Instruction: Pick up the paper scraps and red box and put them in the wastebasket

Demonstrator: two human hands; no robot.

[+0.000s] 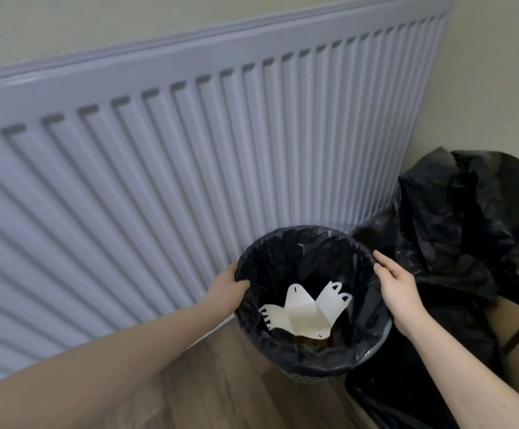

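Your left hand (229, 284) pinches the rim of the thin black plastic liner (286, 246) of the round wastebasket (376, 346), fingers curled over its edge and closed on the film. Your right hand (396, 287) lies flat against the opposite rim, fingers together and extended — it presses the liner but grips nothing. Inside the wastebasket sits a white folded die-cut paper scrap (301, 308), with something reddish and multicoloured (312, 341) just showing beneath it; whether that is the red box you cannot tell from here.

The risk is the liner itself. Pull too hard with the left hand and the film can slip off the rim and slump inward, or tear. The wastebasket stands on the wooden floor (236, 382) close to the white ribbed radiator (159, 168) and beside a crumpled black rubbish bag (468, 218) — an uneven tug could tip it and spill the scrap out.
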